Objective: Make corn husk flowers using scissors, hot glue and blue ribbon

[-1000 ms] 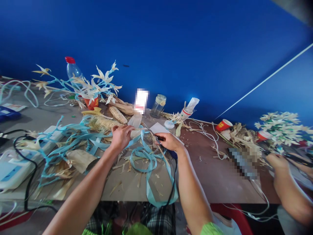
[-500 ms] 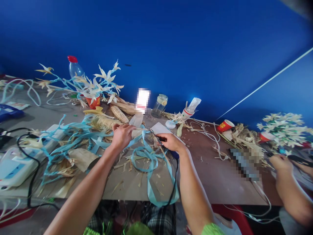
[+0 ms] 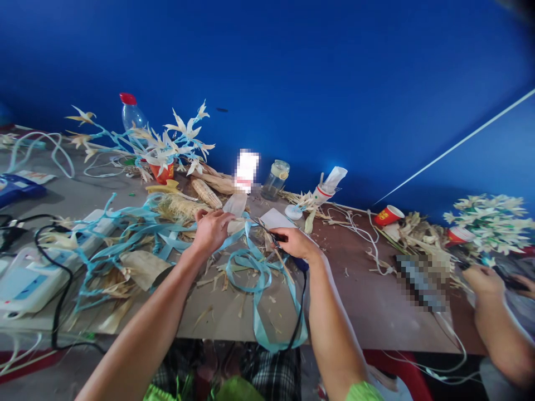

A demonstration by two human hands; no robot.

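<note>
My left hand (image 3: 211, 229) is closed on a pale piece of corn husk (image 3: 234, 207) above the table's middle. My right hand (image 3: 295, 243) grips a pair of scissors (image 3: 267, 231) whose blades point left toward the husk. A tangle of light blue ribbon (image 3: 246, 262) lies under and around both hands, one loop hanging over the table's front edge. A black cable (image 3: 301, 301) runs down from under my right wrist.
Corn cobs (image 3: 204, 193), a glass jar (image 3: 276, 179), a red cup of husk flowers (image 3: 163, 171) and a plastic bottle (image 3: 130, 114) stand behind. White devices with black cords (image 3: 25, 278) lie at left. Another person's hand (image 3: 485, 278) works at right near more flowers (image 3: 489, 217).
Both hands keep their grips and stay nearly in place; the camera has shifted slightly, so everything sits a little further right and lower.
</note>
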